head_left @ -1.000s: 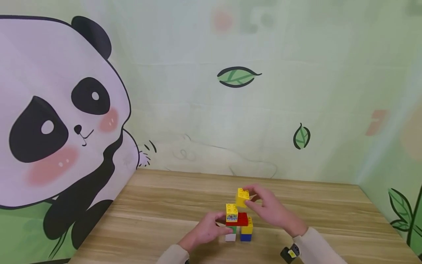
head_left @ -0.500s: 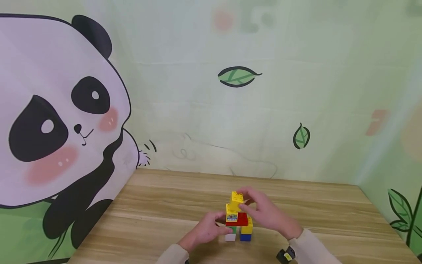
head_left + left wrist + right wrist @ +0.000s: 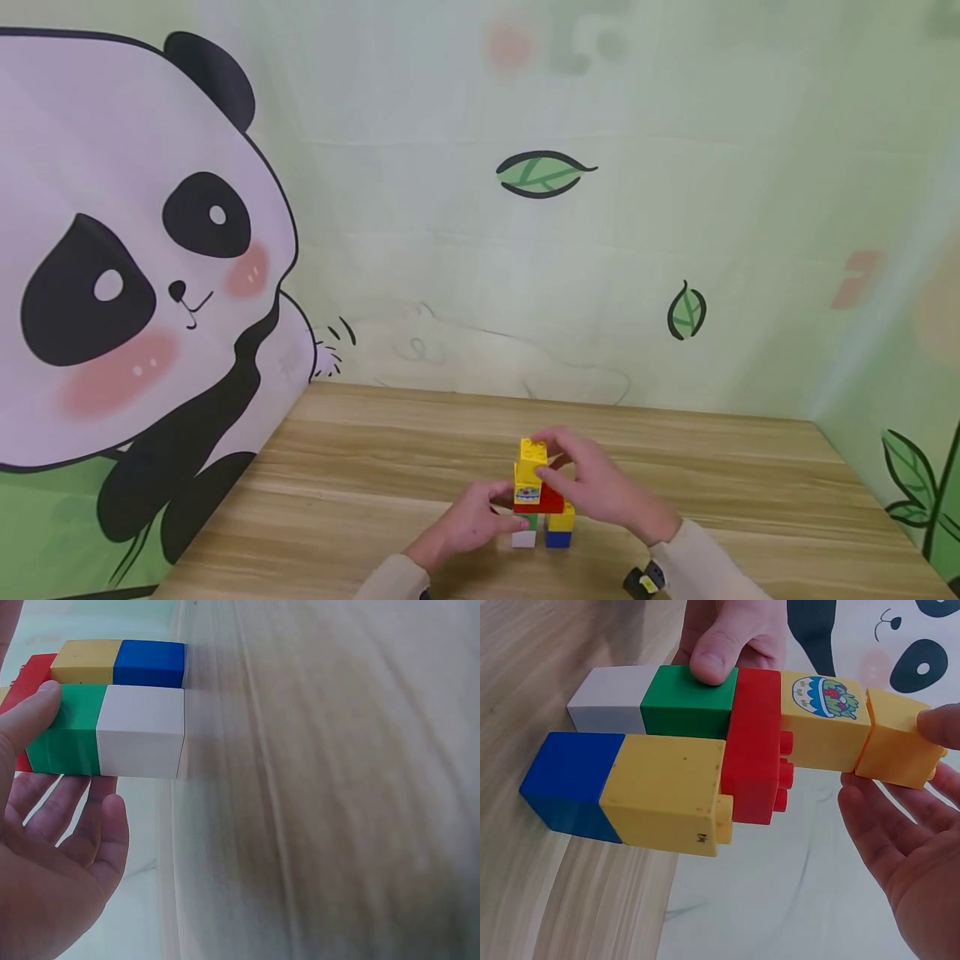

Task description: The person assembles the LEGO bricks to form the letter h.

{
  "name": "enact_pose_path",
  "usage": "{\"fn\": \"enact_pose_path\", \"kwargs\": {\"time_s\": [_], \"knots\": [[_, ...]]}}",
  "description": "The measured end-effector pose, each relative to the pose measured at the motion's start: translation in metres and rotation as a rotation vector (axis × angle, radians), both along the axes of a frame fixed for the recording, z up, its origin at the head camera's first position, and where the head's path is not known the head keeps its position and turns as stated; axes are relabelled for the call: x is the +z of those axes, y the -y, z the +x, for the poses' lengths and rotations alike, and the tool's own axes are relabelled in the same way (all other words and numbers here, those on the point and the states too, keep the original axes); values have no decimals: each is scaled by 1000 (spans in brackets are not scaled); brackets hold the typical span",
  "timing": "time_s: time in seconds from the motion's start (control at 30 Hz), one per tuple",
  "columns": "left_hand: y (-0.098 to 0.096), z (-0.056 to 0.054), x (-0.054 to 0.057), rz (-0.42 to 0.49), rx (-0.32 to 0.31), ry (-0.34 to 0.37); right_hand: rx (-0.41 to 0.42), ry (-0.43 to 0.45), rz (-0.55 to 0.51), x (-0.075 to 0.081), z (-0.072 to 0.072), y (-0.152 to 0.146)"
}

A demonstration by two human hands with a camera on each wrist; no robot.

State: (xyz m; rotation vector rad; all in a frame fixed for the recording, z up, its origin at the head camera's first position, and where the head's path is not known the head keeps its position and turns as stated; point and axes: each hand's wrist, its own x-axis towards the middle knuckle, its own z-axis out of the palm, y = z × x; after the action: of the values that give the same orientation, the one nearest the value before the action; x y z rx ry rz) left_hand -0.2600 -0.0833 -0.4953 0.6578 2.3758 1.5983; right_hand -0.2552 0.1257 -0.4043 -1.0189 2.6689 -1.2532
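A small toy-brick structure stands on the table. Its left column has a white brick (image 3: 142, 735) below a green brick (image 3: 67, 727); its right column has a blue brick (image 3: 574, 784) below a yellow brick (image 3: 664, 791). A red brick (image 3: 754, 750) sits across the green one and overhangs towards the right column. On the red brick's left end is a yellow brick with a printed picture (image 3: 825, 742). My left hand (image 3: 476, 518) grips the green brick, thumb in front. My right hand (image 3: 596, 479) pinches another yellow brick (image 3: 533, 452) on the printed one, slightly tilted with a thin seam showing.
The wood-grain table (image 3: 360, 467) runs back to a pale green wall cloth (image 3: 420, 208) with leaves and a large panda (image 3: 135, 208) printed on it. A small black device (image 3: 642, 581) is at the right wrist.
My right hand has moved left and slightly down, bringing the yellow brick from beside and above the printed brick onto it. My left hand has kept its hold on the structure.
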Motion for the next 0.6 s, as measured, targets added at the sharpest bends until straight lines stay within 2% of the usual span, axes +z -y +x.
{"fn": "enact_pose_path", "kwargs": {"time_s": [0.33,0.6], "knots": [[-3,1,3,-17,30,-6,-9,-40,34,-1,-1,2],[-1,2,1,4,17,2,10,-107,60,2,1,5]]}}
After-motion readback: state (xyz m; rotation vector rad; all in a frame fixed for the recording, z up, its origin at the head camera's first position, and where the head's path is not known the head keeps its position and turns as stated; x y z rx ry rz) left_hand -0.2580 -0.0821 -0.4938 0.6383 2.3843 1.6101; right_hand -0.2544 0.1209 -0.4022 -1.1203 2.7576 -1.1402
